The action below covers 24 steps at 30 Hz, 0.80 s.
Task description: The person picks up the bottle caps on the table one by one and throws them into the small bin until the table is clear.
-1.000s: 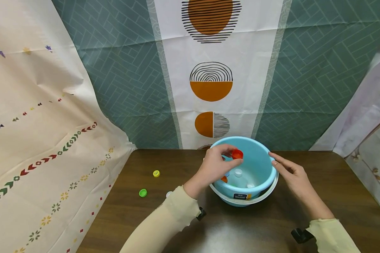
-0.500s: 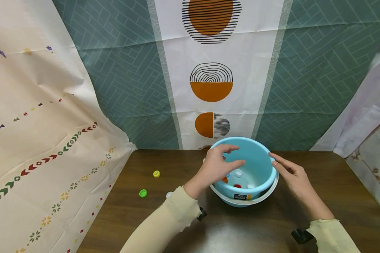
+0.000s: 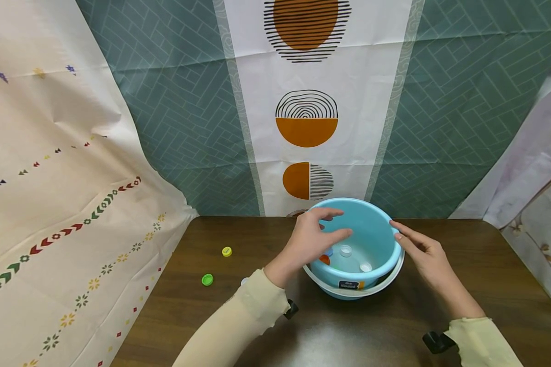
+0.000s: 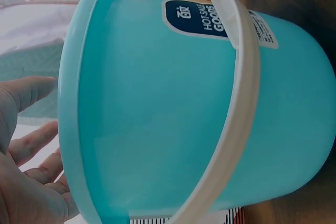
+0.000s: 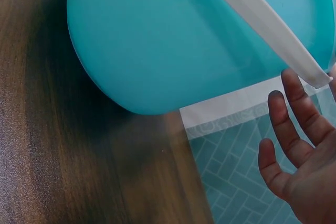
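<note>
Left grip (image 3: 306,239) hangs over the round light-blue plastic bucket (image 3: 369,229), thumb and fingers apart; right grip (image 3: 424,251), fingers extended, touches its right side. It stands on the brown wooden table (image 3: 376,331), round white caps (image 3: 366,267) inside.

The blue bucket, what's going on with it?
A person's left hand hovers with spread fingers over the bucket, holding nothing. The right hand touches it on the right. Small caps lie inside; a yellow cap and a green cap lie on the table to its left.
</note>
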Available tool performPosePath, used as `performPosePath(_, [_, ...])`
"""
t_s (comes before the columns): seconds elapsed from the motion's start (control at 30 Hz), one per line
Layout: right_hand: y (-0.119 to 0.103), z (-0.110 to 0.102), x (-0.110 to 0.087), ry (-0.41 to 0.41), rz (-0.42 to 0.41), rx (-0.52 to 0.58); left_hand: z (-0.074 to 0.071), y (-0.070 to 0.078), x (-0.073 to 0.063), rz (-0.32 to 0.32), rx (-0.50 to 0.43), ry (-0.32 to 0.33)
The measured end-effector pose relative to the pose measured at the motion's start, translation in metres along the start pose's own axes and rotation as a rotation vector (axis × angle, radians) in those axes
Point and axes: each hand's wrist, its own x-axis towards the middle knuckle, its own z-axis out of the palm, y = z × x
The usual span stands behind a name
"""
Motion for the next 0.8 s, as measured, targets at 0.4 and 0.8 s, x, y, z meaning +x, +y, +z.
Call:
performPosePath(0.4, [0.000, 0.000, 0.001, 0.001, -0.009, 0.015, -0.018, -0.010, 0.002, 0.019, -0.018, 0.127])
performPosePath(0.8, [0.001, -0.001, 0.001, -0.003, 0.011, -0.007, -0.051, -0.040, 0.000, -0.018, -0.043, 0.309])
